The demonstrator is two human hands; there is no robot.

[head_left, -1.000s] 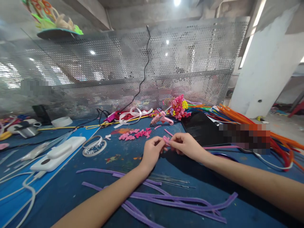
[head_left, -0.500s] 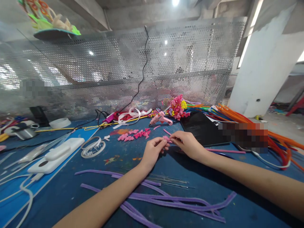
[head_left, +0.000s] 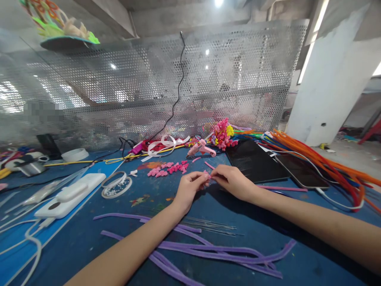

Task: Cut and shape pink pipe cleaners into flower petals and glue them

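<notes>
Over the middle of the blue table, my left hand [head_left: 191, 186] pinches a small piece of pink pipe cleaner [head_left: 206, 174] between thumb and fingers. My right hand [head_left: 232, 179] is closed at the other side of the same piece, its fingertips close to the left ones. Most of the piece is hidden by the fingers. Just beyond lie two short pink pipe cleaner lengths and a pink glue gun [head_left: 202, 148]. Left of them is a pile of small pink pipe cleaner shapes [head_left: 169, 168]. Purple pipe cleaners [head_left: 208, 248] and thin metal wires [head_left: 212, 226] lie nearer me.
A black tablet-like slab [head_left: 256, 161] and a phone [head_left: 300, 171] on a white cable lie to the right, by orange pipe cleaners [head_left: 315, 153]. At left are a white power strip [head_left: 71, 194] and a round dish of beads [head_left: 117, 187]. A perforated metal screen [head_left: 133, 87] stands behind.
Both hands stay in nearly the same place, with small shifts of the fingers around the pink piece. Less of the piece shows now.
</notes>
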